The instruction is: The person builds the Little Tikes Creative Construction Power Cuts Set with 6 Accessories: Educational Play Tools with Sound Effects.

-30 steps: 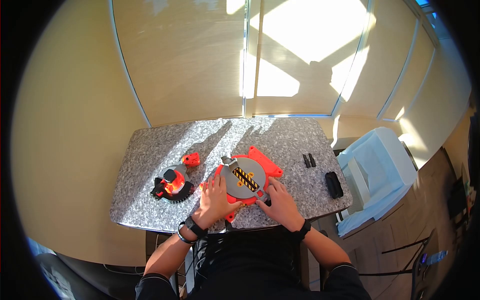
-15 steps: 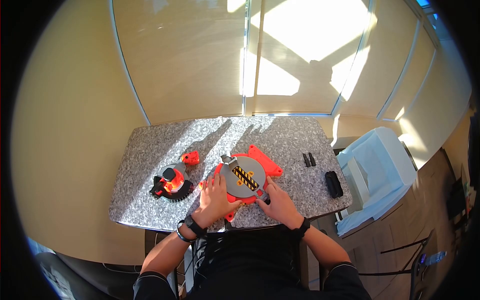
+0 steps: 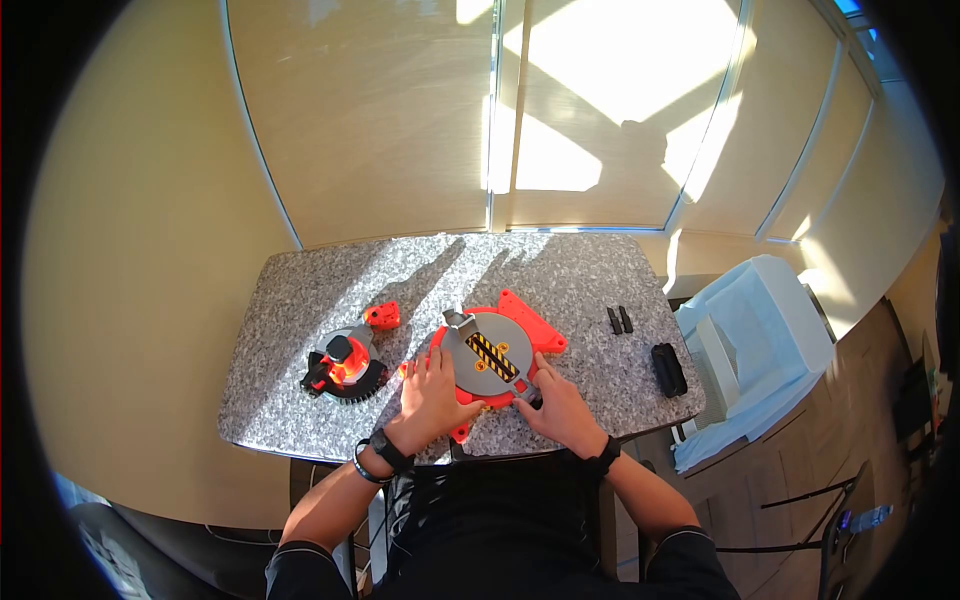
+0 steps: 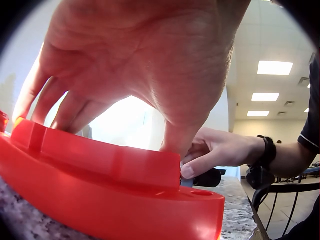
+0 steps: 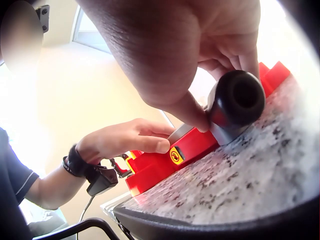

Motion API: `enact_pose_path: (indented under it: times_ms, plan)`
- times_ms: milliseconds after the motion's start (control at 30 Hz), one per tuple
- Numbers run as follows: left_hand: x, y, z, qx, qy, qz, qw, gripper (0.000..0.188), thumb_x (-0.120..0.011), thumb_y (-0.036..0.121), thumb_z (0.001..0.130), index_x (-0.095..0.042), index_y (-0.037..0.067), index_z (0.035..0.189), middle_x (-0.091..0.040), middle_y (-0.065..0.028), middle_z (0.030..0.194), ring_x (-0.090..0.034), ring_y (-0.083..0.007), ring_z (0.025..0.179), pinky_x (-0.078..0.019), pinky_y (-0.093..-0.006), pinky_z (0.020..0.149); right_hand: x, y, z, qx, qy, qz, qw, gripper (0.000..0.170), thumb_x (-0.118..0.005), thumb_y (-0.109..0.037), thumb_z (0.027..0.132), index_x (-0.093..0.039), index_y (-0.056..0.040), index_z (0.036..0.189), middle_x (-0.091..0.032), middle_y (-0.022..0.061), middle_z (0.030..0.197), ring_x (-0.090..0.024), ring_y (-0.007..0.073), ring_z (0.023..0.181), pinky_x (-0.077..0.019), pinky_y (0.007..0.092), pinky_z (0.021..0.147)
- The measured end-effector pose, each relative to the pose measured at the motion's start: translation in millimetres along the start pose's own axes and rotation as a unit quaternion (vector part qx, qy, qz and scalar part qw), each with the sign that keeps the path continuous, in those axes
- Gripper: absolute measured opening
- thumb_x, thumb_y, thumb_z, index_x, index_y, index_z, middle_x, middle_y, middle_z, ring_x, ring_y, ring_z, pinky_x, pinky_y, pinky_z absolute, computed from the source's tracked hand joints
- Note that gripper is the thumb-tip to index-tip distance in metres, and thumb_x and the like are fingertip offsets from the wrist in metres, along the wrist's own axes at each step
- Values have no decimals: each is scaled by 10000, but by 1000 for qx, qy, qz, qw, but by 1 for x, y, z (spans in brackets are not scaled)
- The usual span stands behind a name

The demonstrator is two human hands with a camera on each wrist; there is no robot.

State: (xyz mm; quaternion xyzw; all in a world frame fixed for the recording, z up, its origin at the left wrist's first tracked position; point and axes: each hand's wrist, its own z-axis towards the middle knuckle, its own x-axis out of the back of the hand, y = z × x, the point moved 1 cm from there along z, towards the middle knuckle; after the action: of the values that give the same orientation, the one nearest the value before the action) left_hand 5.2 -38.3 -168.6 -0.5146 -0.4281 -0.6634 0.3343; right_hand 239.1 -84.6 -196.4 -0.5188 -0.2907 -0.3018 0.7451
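A grey speckled tabletop (image 3: 290, 290) spans the space in front of the person, with a chair draped in pale blue sheeting (image 3: 770, 330) off its right side. On the tabletop lies the round red plastic base with a grey disc (image 3: 480, 345), in front of the person; a black-and-yellow striped strip (image 3: 492, 357) crosses the disc. To its left, apart from it, sits a red, grey and black plastic assembly with a ridged curved edge (image 3: 348, 370), a red block (image 3: 381, 316) at its far right end. The left hand (image 3: 428, 400) is open, fingers extended over the base's left rim and thumb on the near rim, touching without grasping. The right hand (image 3: 565, 410) is partly closed, thumb and bent fingers on either side of the grey arm (image 5: 227, 136), whose black rounded knob (image 5: 237, 100) sticks out at the base's near right edge. Near the tabletop's right edge rests an oblong black case (image 3: 668, 370), its inside hidden. A translucent bluish bottle (image 3: 872, 516) shows at far right, its contents too small to tell. Two slim black pieces (image 3: 619, 320) lie side by side between the base and the case.
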Motion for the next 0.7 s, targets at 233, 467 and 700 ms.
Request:
enact_pose_path:
  times_ms: [233, 467, 700]
  plan:
    - [1, 1, 1, 6, -17, 4, 1000, 1114, -813, 597, 744, -392, -135, 1470, -474, -307, 1496, -459, -475, 1392, -391, -539, 1162, -3, 4, 0, 6, 9, 5, 1000, 411, -804, -230, 829, -541, 41, 990, -473, 376, 1480, -641, 502, 1076, -552, 478, 887]
    - [0, 0, 3, 8, -28, 5, 1000, 1116, -815, 598, 745, -391, -137, 1470, -463, -304, 1504, -447, -479, 1399, -384, -540, 1165, -7, 7, -1, 19, 31, 10, 999, 409, -827, -227, 809, -535, 17, 961, -499, 374, 1455, -660, 493, 992, -556, 469, 817]
    - [0, 1, 3, 6, -33, -4, 999, 1106, -823, 593, 744, -397, -138, 1456, -480, -286, 1466, -459, -460, 1381, -407, -531, 1142, -8, 7, -1, 13, 23, 21, 999, 404, -833, -223, 804, -522, 1, 935, -481, 393, 1459, -663, 497, 973, -556, 451, 793]
